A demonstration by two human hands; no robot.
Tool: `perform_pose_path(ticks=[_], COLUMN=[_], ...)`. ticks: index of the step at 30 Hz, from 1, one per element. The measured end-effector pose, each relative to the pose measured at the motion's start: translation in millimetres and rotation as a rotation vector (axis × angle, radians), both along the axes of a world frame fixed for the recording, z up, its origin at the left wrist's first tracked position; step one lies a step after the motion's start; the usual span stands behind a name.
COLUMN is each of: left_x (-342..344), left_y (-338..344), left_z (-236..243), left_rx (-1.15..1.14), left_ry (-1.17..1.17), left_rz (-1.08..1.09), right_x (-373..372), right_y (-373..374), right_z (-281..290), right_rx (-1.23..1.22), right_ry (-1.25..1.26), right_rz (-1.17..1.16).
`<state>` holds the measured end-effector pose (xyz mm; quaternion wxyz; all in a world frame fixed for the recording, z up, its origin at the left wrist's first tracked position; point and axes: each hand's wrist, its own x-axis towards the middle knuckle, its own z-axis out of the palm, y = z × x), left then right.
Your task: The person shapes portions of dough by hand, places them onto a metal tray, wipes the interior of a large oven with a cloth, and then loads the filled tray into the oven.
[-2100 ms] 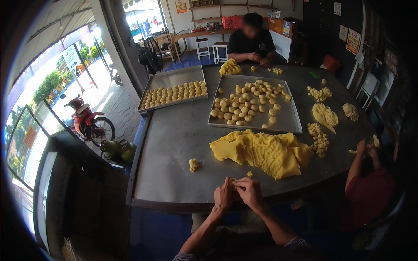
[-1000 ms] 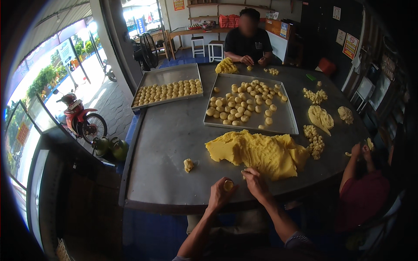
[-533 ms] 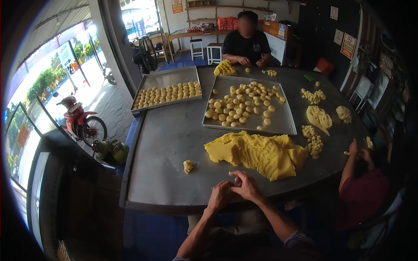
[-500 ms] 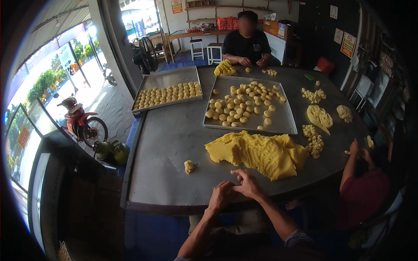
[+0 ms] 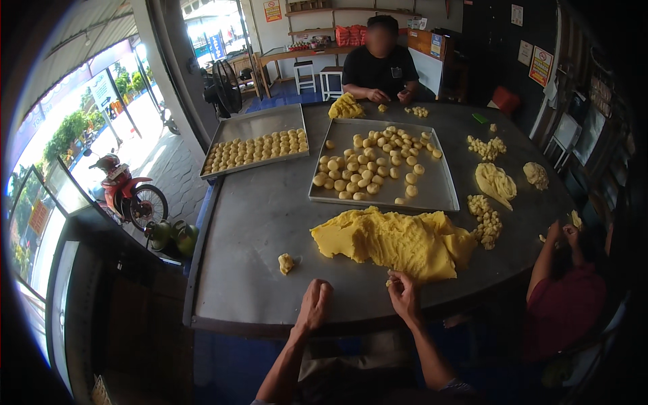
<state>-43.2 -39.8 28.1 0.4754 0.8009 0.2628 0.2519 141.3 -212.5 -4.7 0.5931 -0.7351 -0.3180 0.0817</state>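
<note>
L hand (image 5: 314, 305): curling by near edge of tabletop (image 5: 250, 223); can't tell how tightly, or if holding anything.
R hand (image 5: 405, 297): pinching, fingers nearly closed on apparent small dough bit (image 5: 389, 283).
Dough slab (image 5: 391, 239): lying btwn ball-filled tray (image 5: 432, 192) & tabletop's near edge.
Hand gap: widening, vs. touching a moment ago.
Dough work: two-handed handling prob. pausing; R hand seemingly working alone by slab.

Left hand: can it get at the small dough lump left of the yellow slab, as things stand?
Probably yes: the small dough lump sits just beyond the left hand, to its left, with only tabletop between. The hand looks curled, though, and whether it holds something is hidden.
</note>
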Motion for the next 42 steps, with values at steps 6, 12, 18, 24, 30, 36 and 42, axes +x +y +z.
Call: perform_pose_path(ticks=[6, 12, 18, 24, 30, 36, 42], left_x=[-12.0, -14.5, -27.6, 28.6, 22.2, -36.7, 41.0], left_y=[6.2, 14.6, 7.9, 55.7, 51.4, 11.0, 50.9], left_z=[-0.7, 13.9, 10.1, 32.0, 9.2, 53.0, 106.5], left_rx=[0.068, 0.368, 0.337, 0.380, 0.570, 0.387, 0.169], left_ry=[0.122, 0.154, 0.112, 0.458, 0.333, 0.593, -0.303], left_rz=[-0.146, 0.024, 0.130, 0.172, 0.127, -0.193, 0.236], right_x=[-0.5, -1.6, 0.5, 4.5, 4.3, -8.4, 12.8], right_y=[0.1, -2.3, 0.5, 0.6, -3.1, 53.0, 148.3], right_z=[8.4, 9.6, 8.8, 1.1, -3.1, 62.1, 60.6], right_rx=[-0.031, -0.019, -0.032, 0.012, -0.067, -0.274, -0.437], right_ry=[-0.007, -0.098, -0.055, -0.125, -0.163, -0.481, -0.973], right_rz=[0.011, 0.041, 0.030, 0.022, 0.021, 0.060, 0.010])
